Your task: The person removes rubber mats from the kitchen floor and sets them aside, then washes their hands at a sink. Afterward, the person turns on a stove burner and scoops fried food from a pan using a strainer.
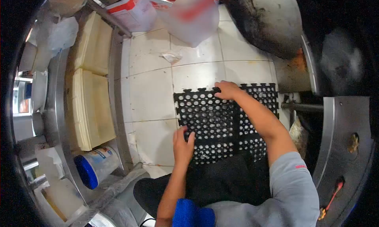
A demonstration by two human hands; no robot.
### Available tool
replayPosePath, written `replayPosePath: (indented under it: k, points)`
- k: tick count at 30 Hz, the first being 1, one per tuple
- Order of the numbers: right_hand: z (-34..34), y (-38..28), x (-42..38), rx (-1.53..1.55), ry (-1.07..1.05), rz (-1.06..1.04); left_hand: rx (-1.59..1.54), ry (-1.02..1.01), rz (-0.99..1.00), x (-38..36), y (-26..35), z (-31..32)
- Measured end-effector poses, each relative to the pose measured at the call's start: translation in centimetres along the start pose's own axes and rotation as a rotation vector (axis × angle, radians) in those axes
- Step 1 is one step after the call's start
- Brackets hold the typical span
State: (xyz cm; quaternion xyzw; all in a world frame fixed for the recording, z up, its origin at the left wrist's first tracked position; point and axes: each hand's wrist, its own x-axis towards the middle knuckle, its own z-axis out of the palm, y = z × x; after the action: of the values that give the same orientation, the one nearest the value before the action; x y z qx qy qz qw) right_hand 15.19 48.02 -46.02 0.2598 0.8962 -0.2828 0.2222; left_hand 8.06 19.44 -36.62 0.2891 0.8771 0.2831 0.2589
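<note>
A black rubber floor mat (209,118) with rows of round holes and interlocking tabs lies on the white tiles in front of my knees. My right hand (228,90) reaches to its far edge, fingers bent over the border. At the left edge is my left hand (184,146), with a dark bit of the mat's border between thumb and fingers. Seams divide the mat into joined pieces. Its near part is hidden by my dark trousers (221,179).
Left, a metal shelf holds cream-coloured bins (94,108) and a blue-lidded tub (96,166). Ahead are a whitish translucent container (193,19) and a red-and-white box (132,12). A large blackened pan (268,21) stands far right, metal equipment (343,140) nearer. A scrap (171,57) lies on the tiles.
</note>
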Motion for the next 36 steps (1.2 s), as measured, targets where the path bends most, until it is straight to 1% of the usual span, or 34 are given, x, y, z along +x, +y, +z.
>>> replayPosePath:
  k: [2,3,4,5,7,8,9,10,11,12,13,14,15,16,17,19,20,21,22,23,24,25,27,29,31,32,33,35,36]
  points:
    - [-1.4,-1.5,-3.5,0.007,0.122,-0.043,0.114,0.149,0.367,3.0,3.8,0.5]
    - [-1.5,-2.4,-5.6,0.029,0.183,-0.044,0.251,0.084,0.421,4.5,6.7,0.6]
    - [-1.4,-2.8,-7.5,0.082,0.268,-0.095,0.358,0.025,0.549,5.4,9.3,0.6]
    - [-2.0,-3.5,-9.2,0.098,0.196,-0.039,0.420,-0.014,0.645,6.5,10.9,1.5]
    - [-2.8,-4.7,-13.1,0.205,0.317,-0.191,0.661,-0.443,0.538,8.5,12.1,4.1]
    - [-4.0,-4.8,-14.4,0.228,0.263,-0.221,0.656,-0.442,0.552,8.7,12.4,4.6]
    - [-5.0,-4.9,-15.6,0.257,0.205,-0.253,0.645,-0.707,0.464,8.5,13.1,4.3]
    - [-6.8,-4.2,-16.2,0.410,0.057,-0.217,0.631,-0.962,0.364,8.6,13.6,4.1]
    - [-7.4,-2.1,-15.4,0.445,0.041,-0.182,0.622,-0.777,0.450,7.8,12.2,4.9]
    - [-6.4,1.6,-13.2,0.642,0.080,-0.170,0.688,-0.868,0.437,6.9,12.4,4.6]
    - [-8.2,1.9,-13.4,0.593,0.231,-0.006,0.755,-0.953,0.423,6.2,12.9,4.1]
    - [-5.9,5.5,-11.0,0.358,0.390,0.036,0.758,-0.955,0.438,5.2,12.9,3.7]
    - [-4.8,7.6,-9.3,0.103,0.277,0.178,0.760,-0.961,0.450,3.6,12.6,3.3]
    - [-3.0,9.5,-7.9,0.007,0.203,0.275,0.788,-0.936,0.526,2.3,12.8,2.6]
    - [-2.4,9.5,-7.2,0.019,0.048,0.438,0.817,-0.912,0.603,1.2,12.6,2.0]
    - [0.9,11.1,-5.1,-0.005,0.018,0.513,0.731,-0.633,0.795,-1.1,9.6,2.2]
    - [0.6,10.1,-4.9,0.047,-0.037,0.564,0.735,-0.633,0.789,-2.0,9.0,2.0]
    - [1.8,10.3,-4.2,0.048,-0.042,0.559,0.672,-0.571,0.806,-2.9,8.8,1.5]
    - [3.3,10.9,-3.3,-0.010,0.061,0.491,0.606,-0.508,0.822,-3.8,8.6,1.0]
    - [4.6,11.5,-2.6,-0.069,0.162,0.423,0.603,-0.512,0.815,-4.8,8.1,0.7]
    - [4.4,11.4,-2.4,-0.098,0.097,0.409,0.571,-0.496,0.787,-5.7,7.6,0.3]
    - [4.6,11.5,-2.1,-0.103,0.091,0.405,0.540,-0.476,0.759,-6.4,7.2,-0.1]
    - [4.8,11.9,-1.7,-0.205,-0.019,0.361,0.491,-0.493,0.731,-7.8,6.0,-1.2]
    - [4.5,12.3,-0.8,-0.180,-0.007,0.364,0.450,-0.509,0.700,-7.8,4.8,-2.4]
    - [3.5,12.0,-0.6,-0.111,0.030,0.401,0.452,-0.593,0.721,-7.6,3.8,-3.6]
    - [2.7,11.6,-0.9,-0.239,0.042,0.358,0.455,-0.623,0.716,-7.1,3.7,-4.1]
    - [1.2,11.0,-1.4,-0.237,0.043,0.357,0.458,-0.623,0.716,-6.4,3.6,-4.5]
    - [-0.6,10.8,-1.9,-0.332,-0.056,0.236,0.401,-0.662,0.741,-5.4,3.7,-4.9]
    - [-0.7,11.4,-2.4,-0.371,0.022,0.094,0.360,-0.629,0.742,-5.1,3.6,-4.6]
